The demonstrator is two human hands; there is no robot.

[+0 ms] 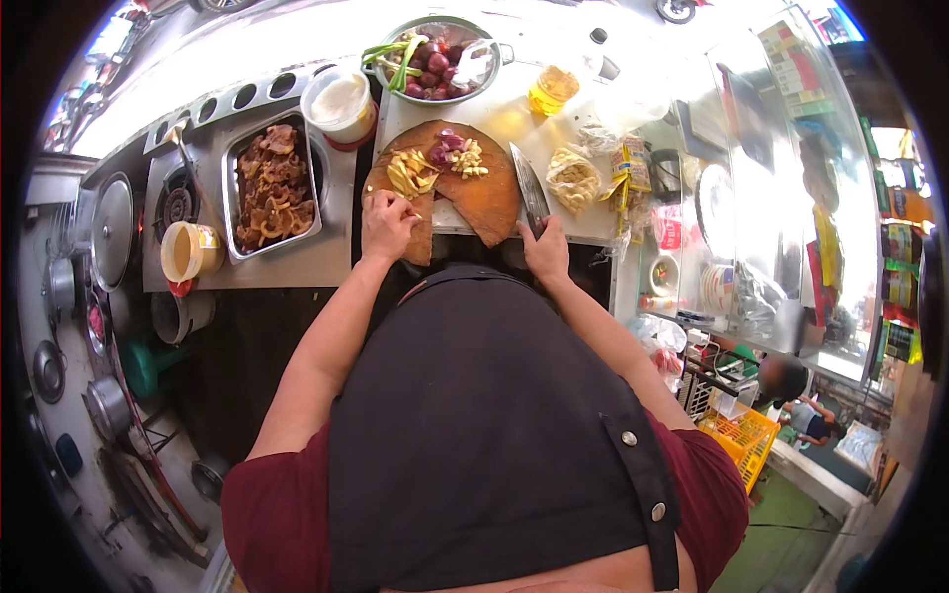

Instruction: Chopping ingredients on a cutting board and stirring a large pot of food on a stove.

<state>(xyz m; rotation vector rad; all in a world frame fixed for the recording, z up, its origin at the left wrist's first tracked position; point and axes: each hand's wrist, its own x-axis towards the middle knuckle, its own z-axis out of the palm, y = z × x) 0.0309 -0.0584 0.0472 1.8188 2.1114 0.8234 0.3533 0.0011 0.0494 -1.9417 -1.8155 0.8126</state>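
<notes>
My right hand (545,248) grips the handle of a broad kitchen knife (529,184), its blade pointing away from me along the right edge of a round wooden chopping board (489,200). The board has a wedge-shaped gap at its near side. At its left edge is my left hand (388,222), fingers curled together. A tiny pale bit shows by the fingertips; whether they pinch it is unclear. Farther in on the board lie sliced ginger (409,174), cut red onion (448,147) and pale garlic pieces (470,158).
Left stands a steel tray of browned meat (274,189), beside a white-filled tub (339,104) and a gas burner (178,204). Behind the board is a basin of red onions (437,65). Rightward are yellow oil (552,90), bagged peanuts (573,180) and a glass case (764,163).
</notes>
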